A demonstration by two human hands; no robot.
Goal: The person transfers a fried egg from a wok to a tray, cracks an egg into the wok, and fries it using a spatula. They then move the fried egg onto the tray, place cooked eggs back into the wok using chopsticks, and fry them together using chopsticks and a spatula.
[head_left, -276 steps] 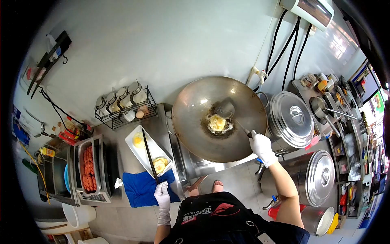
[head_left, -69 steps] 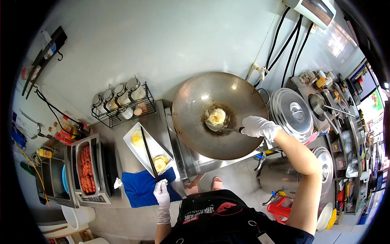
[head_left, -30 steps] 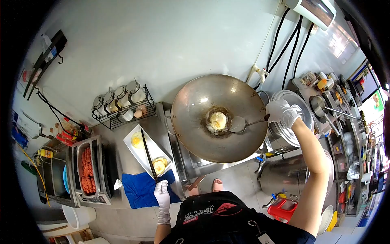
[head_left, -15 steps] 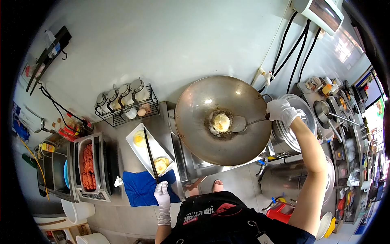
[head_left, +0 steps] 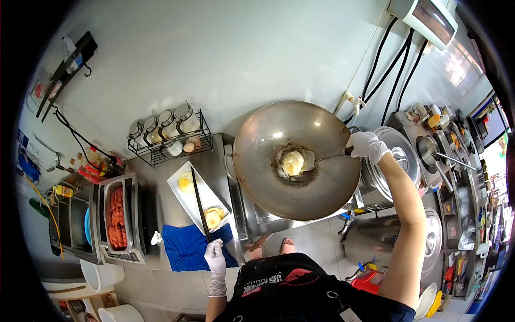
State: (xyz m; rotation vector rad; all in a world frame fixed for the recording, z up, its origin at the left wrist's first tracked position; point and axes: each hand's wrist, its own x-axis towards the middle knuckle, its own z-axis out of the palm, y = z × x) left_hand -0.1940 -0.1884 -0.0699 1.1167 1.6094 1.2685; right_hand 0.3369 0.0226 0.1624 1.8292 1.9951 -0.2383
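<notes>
A fried egg [head_left: 293, 163] lies in the middle of the large wok [head_left: 257, 188], on a darkened patch. My gloved right hand [head_left: 366, 146] grips the handle of a metal spatula [head_left: 330, 158] over the wok's right rim; its blade touches or sits just beside the egg's right edge. My gloved left hand [head_left: 215, 254] is closed round the lower end of long dark chopsticks [head_left: 199, 204]. They reach up across a white rectangular plate [head_left: 189, 208], which carries a fried egg [head_left: 186, 182] near its far end and more fried egg [head_left: 214, 217] at its near end.
A blue cloth [head_left: 188, 249] lies below the plate. Behind it, a wire rack [head_left: 161, 153] holds several lidded jars and an egg. Left stands a metal tray of reddish sausage-like food [head_left: 117, 220]. Right of the wok are a lidded steel pot [head_left: 394, 161] and a larger steel drum [head_left: 375, 236].
My right hand has moved slightly left, pushing the spatula blade closer to the egg in the wok. My left hand and the chopsticks stay about where they were.
</notes>
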